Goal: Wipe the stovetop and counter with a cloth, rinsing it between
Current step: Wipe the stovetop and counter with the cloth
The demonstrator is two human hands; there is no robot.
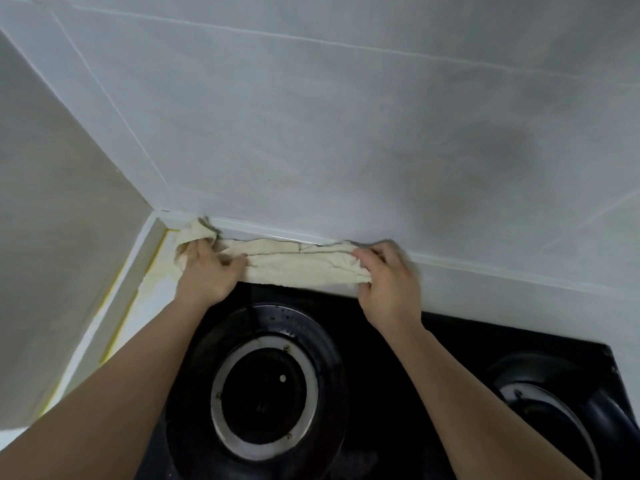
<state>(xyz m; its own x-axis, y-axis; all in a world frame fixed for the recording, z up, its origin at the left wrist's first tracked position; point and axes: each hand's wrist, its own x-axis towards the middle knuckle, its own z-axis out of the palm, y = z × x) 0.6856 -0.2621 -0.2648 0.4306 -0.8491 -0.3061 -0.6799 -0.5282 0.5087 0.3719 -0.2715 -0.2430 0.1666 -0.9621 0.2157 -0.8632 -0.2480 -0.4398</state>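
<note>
Behind the stovetop (pixel 381 341), worktop strip by wall | cloth (pixel 298 265) stretched flat | my left hand (pixel 204 271) and right hand (pixel 388 282) grip its ends | step: wiping | next, I judge: drag sideways.

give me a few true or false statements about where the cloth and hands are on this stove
1. Both hands hold the cloth. True: the left hand grips one end, the right hand the other.
2. The cloth lies over the left burner. False: it lies on the counter strip behind the stovetop, along the tiled wall.
3. The cloth is stretched out long between the hands. True.
4. A pot stands on the right burner. False: both burners are bare.
</note>
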